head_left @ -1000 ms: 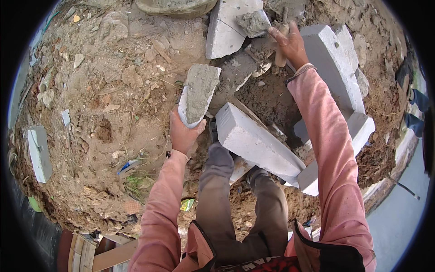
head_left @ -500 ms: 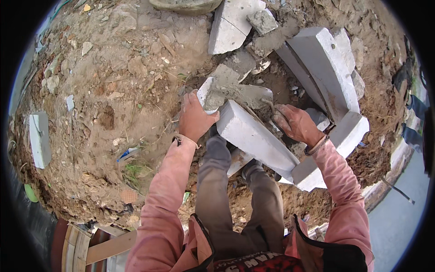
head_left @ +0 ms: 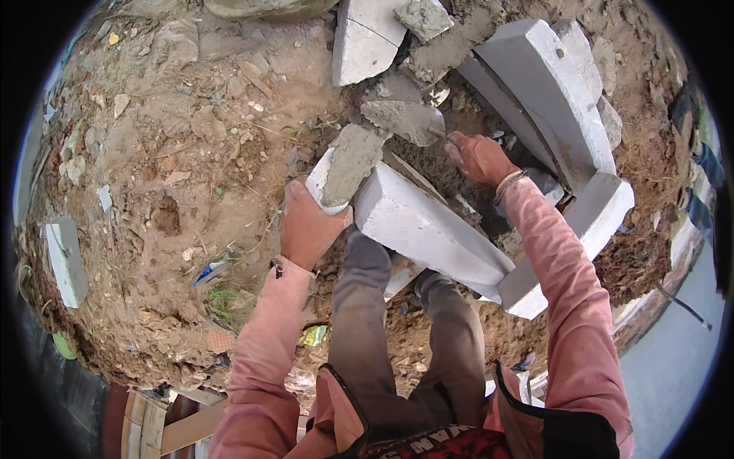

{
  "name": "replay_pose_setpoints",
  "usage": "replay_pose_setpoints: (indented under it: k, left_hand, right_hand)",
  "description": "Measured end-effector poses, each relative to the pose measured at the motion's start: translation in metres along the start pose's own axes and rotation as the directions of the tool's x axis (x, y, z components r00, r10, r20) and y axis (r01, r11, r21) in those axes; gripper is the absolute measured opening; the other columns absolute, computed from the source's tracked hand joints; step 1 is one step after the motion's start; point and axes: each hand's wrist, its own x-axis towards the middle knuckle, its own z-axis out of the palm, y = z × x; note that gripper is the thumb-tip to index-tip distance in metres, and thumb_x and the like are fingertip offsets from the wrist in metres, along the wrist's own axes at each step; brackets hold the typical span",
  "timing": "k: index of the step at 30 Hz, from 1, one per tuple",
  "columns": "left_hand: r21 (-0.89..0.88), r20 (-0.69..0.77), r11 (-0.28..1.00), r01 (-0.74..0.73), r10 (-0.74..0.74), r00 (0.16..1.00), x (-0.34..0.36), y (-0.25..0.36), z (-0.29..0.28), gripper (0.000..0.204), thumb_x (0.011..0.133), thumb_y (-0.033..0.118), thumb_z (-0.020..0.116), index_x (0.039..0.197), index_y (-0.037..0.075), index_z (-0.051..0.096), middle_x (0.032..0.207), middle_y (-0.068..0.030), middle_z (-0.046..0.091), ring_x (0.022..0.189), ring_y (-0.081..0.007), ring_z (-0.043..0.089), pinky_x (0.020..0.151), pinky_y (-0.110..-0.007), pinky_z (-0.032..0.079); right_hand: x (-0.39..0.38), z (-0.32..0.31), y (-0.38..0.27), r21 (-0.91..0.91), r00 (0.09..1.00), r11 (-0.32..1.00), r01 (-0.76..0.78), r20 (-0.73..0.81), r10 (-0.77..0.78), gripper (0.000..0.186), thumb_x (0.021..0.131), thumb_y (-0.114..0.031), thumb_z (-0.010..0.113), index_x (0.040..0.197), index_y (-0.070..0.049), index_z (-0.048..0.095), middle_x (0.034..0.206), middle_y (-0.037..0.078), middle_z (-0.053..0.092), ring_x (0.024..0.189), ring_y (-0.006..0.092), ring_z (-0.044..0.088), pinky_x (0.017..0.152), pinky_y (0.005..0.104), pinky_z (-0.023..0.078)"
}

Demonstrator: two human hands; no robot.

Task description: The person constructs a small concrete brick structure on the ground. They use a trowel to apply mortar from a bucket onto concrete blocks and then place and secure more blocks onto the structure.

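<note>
My left hand (head_left: pixel 310 222) grips a white block piece (head_left: pixel 319 170) with grey mortar (head_left: pixel 352 157) spread on its top. My right hand (head_left: pixel 482 159) is closed on the handle of a trowel, whose mortar-covered blade (head_left: pixel 405 122) lies just above and right of that piece. Beside my left hand a long white block (head_left: pixel 428 229) slants across the ground over my feet, meeting another white block (head_left: pixel 592 214) under my right forearm.
White blocks (head_left: pixel 535 76) lean in a pile at right. A broken block (head_left: pixel 363 42) and a mortar basin (head_left: pixel 267 6) are at top. A loose block (head_left: pixel 67 260) lies far left on dirt and rubble (head_left: pixel 176 153). Blue-clad legs (head_left: pixel 705 183) of another person show at the right rim.
My right hand has come down from the upper middle, swinging the trowel toward the piece in my left hand. My left hand stays on that piece, shifted only slightly.
</note>
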Motion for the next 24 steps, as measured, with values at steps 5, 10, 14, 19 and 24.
replay_pose_setpoints:
  k: [5,10,14,19,24]
  left_hand:
    - [-0.141,-0.036,0.99,0.018,-0.024,0.999,-0.028,-0.031,-0.02,0.066,0.064,0.025,0.083,0.115,-0.003,0.051,0.11,-0.0229,0.059,0.105,-0.04,0.059,0.089,-0.047,0.048]
    - [-0.257,-0.046,0.965,0.055,-0.069,0.997,-0.053,-0.051,-0.032,0.064,0.067,0.015,0.084,0.119,-0.003,0.051,0.111,-0.0165,0.063,0.102,-0.0246,0.062,0.089,-0.036,0.048]
    - [-0.348,-0.117,0.938,0.006,-0.05,0.992,-0.06,-0.069,-0.03,0.066,0.069,0.017,0.084,0.121,-0.003,0.048,0.111,-0.0148,0.061,0.102,-0.0225,0.059,0.09,-0.035,0.047]
    - [-0.295,-0.154,0.955,0.04,-0.089,0.984,-0.053,-0.056,-0.035,0.065,0.069,0.017,0.084,0.12,-0.003,0.049,0.109,-0.0155,0.061,0.101,-0.0234,0.06,0.09,-0.036,0.047]
    - [-0.253,-0.144,0.967,-0.017,-0.02,0.989,-0.044,-0.05,-0.037,0.063,0.066,0.015,0.084,0.117,-0.004,0.051,0.106,-0.0166,0.063,0.098,-0.026,0.063,0.088,-0.036,0.049]
  right_hand:
    - [0.004,0.025,0.004,0.049,0.982,0.981,-0.189,-0.017,0.19,0.039,0.099,-0.037,0.044,0.103,-0.001,0.058,0.083,0.026,0.065,0.08,0.0463,0.064,0.072,0.0541,0.05]
    - [-0.001,0.024,-0.007,0.612,0.958,0.741,-0.274,0.242,0.154,0.041,0.099,-0.039,0.043,0.106,-0.001,0.056,0.076,0.017,0.06,0.066,0.0365,0.059,0.065,0.0448,0.05]
    - [0.001,-0.008,-0.03,0.582,0.869,0.713,-0.39,0.489,0.075,0.046,0.098,-0.039,0.038,0.103,0.001,0.058,0.077,0.011,0.059,0.065,0.0221,0.062,0.066,0.0418,0.052]
    - [0.023,0.006,-0.006,0.24,0.939,0.967,0.082,0.306,-0.156,0.045,0.098,-0.039,0.042,0.115,-0.002,0.06,0.095,0.021,0.066,0.082,0.0354,0.065,0.077,0.0448,0.052]
    - [0.043,-0.021,0.026,-0.031,0.966,0.998,0.059,0.255,-0.049,0.038,0.097,-0.038,0.043,0.11,-0.008,0.064,0.092,0.023,0.068,0.086,0.0416,0.065,0.08,0.0488,0.051]
